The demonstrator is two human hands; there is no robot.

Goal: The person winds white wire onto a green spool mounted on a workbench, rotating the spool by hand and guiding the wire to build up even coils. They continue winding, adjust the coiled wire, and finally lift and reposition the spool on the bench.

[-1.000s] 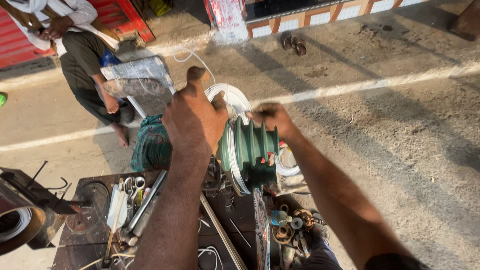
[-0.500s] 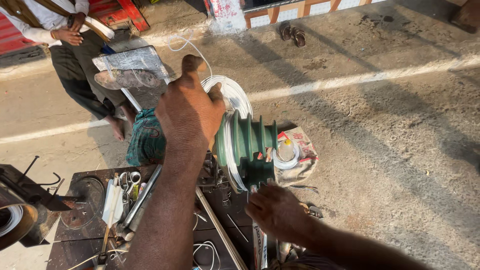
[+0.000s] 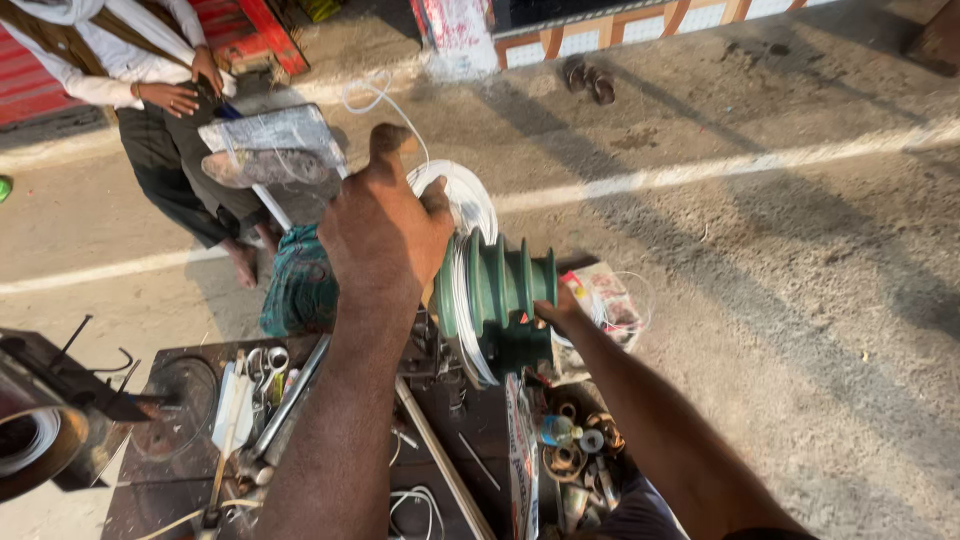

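The left hand (image 3: 385,225) closes over the white wire coil (image 3: 462,205) at the near end of the green stepped pulley (image 3: 500,295); the right hand (image 3: 560,310) grips the pulley's far end; below lies a dark workbench (image 3: 180,480) strewn with scissors (image 3: 268,362); another person (image 3: 150,100) stands beyond.

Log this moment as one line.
left hand: on white wire coil | right hand: against green stepped former | workbench: tools

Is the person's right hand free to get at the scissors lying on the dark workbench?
Probably not directly: the right hand is on the green stepped pulley, and the left forearm lies between it and the scissors.
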